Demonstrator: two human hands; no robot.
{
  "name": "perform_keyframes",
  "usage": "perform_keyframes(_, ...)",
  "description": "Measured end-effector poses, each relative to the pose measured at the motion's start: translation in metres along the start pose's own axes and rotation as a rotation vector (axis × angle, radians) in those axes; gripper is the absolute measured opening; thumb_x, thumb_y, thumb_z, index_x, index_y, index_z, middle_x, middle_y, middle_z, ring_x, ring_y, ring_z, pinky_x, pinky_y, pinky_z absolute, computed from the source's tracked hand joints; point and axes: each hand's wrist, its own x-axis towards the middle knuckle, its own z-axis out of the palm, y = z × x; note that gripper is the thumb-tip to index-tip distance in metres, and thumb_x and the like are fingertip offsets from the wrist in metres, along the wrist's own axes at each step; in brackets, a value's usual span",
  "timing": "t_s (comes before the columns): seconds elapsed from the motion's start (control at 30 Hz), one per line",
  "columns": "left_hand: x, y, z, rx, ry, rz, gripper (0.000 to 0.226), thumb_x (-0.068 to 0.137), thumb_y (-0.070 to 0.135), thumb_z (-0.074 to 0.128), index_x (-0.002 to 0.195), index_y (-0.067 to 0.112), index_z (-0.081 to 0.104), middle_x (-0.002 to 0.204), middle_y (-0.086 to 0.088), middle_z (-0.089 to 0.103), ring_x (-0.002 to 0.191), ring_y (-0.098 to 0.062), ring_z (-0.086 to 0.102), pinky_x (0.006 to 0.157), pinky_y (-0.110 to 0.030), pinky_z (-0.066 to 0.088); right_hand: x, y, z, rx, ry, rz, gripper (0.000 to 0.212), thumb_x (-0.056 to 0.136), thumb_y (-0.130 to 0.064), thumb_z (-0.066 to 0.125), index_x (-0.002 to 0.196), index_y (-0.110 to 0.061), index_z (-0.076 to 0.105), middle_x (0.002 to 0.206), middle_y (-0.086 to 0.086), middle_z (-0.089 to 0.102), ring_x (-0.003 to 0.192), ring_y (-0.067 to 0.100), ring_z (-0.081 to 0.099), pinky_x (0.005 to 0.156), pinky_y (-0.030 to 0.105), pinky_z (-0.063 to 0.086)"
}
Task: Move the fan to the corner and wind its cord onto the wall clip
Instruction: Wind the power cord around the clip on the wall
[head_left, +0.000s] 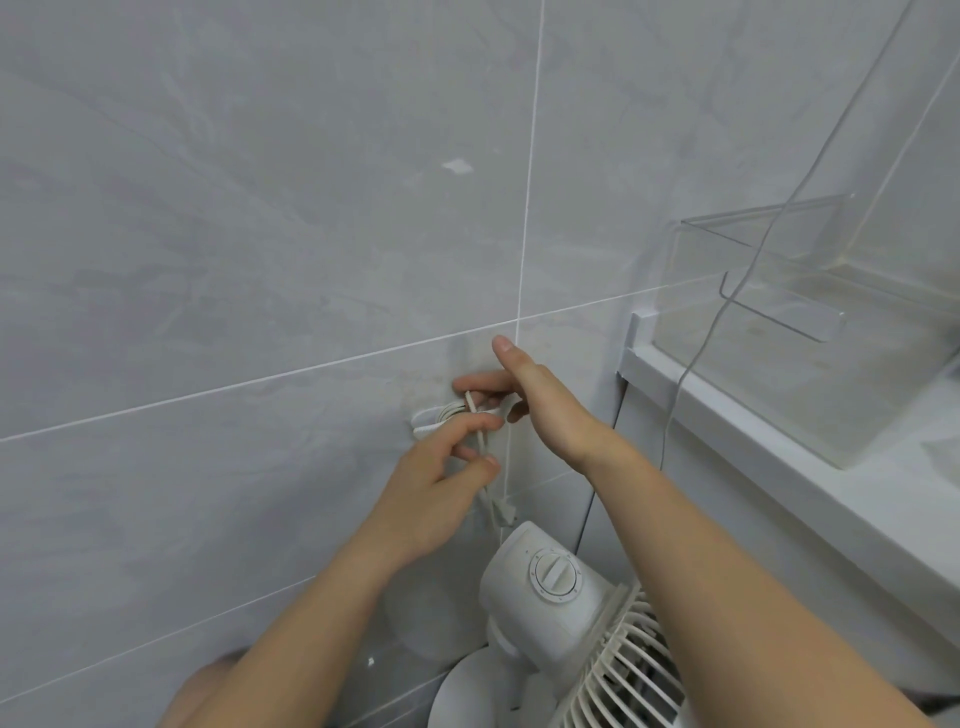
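white fan (558, 587) stands at lower centre, in the corner: we judge the move done. cord (480, 441) partly looped on wall clip (434, 415) mid-frame. left hand (431, 478) pinches the cord; right hand (524, 384) holds it at the clip. plug end (505, 512) dangles; winding unfinished.

Both bare forearms reach forward and up from the lower edge of the view, converging at the same spot. The left hand (431, 483) shows its back, wrist bent slightly, fingers (480, 425) curled, with thumb and forefinger pinching a thin cord (482, 441). The right hand (535, 395) lies just above and to the right, thumb pointing up and apart from the rest. Its fingers curl leftward round the cord; their tips are partly hidden behind the left hand.
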Motion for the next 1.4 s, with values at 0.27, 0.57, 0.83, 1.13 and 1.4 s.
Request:
perform_keyframes(0.27, -0.008, -0.028, -0.025, 0.176, 0.207, -0.036, 0.02, 0.087, 0.026, 0.062, 0.105, 0.035, 0.065, 0.095, 0.016, 0.063, 0.08, -0.006, 0.054, 0.07, -0.018, 0.039, -0.004, -0.006, 0.005, 0.009, -0.03, 0.031, 0.081, 0.087, -0.077, 0.023, 0.118, -0.025, 0.077, 0.114, -0.011, 0.077, 0.107, 0.0, 0.064, 0.089, 0.027, 0.038)
perform_keyframes(0.57, -0.014, -0.039, -0.017, 0.445, 0.329, -0.067, 0.03, 0.089, 0.028, 0.058, 0.117, 0.037, 0.058, 0.096, 0.015, 0.057, 0.088, -0.015, 0.059, 0.074, -0.033, 0.047, -0.002, 0.001, 0.004, -0.009, -0.045, -0.008, 0.078, 0.09, -0.076, 0.023, 0.115, -0.026, 0.078, 0.114, -0.012, 0.078, 0.113, 0.004, 0.065, 0.096, 0.033, 0.044)
perform_keyframes(0.83, -0.015, -0.041, -0.013, 0.537, 0.343, -0.117, 0.036, 0.092, 0.03, 0.052, 0.128, 0.035, 0.055, 0.108, 0.009, 0.065, 0.105, -0.019, 0.062, 0.075, -0.032, 0.043, -0.01, 0.009, -0.013, -0.015, 0.126, -0.025, 0.05, 0.102, -0.039, 0.051, 0.065, -0.009, 0.067, 0.07, 0.007, 0.072, 0.063, 0.019, 0.057, 0.068, 0.041, 0.05)
perform_keyframes(1.13, -0.006, -0.04, 0.002, 0.421, 0.104, -0.192, 0.051, 0.089, 0.027, 0.055, 0.14, 0.03, 0.051, 0.1, -0.001, 0.074, 0.09, -0.018, 0.07, 0.081, -0.032, 0.052, -0.009, 0.033, -0.002, -0.389, -0.293, 0.242, 0.024, 0.094, -0.023, 0.064, 0.11, -0.011, 0.077, 0.107, 0.006, 0.078, 0.082, 0.014, 0.065, 0.077, 0.032, 0.059)
perform_keyframes(1.4, 0.007, -0.021, 0.007, -0.181, -0.031, -0.336, 0.045, 0.086, 0.025, 0.063, 0.13, 0.029, 0.06, 0.081, -0.003, 0.071, 0.051, -0.018, 0.06, 0.056, -0.027, 0.046, -0.002, 0.039, 0.0, -0.473, -0.36, 0.316, 0.027, 0.099, -0.02, 0.057, 0.121, -0.012, 0.071, 0.109, 0.004, 0.071, 0.09, 0.014, 0.06, 0.07, 0.023, 0.055)
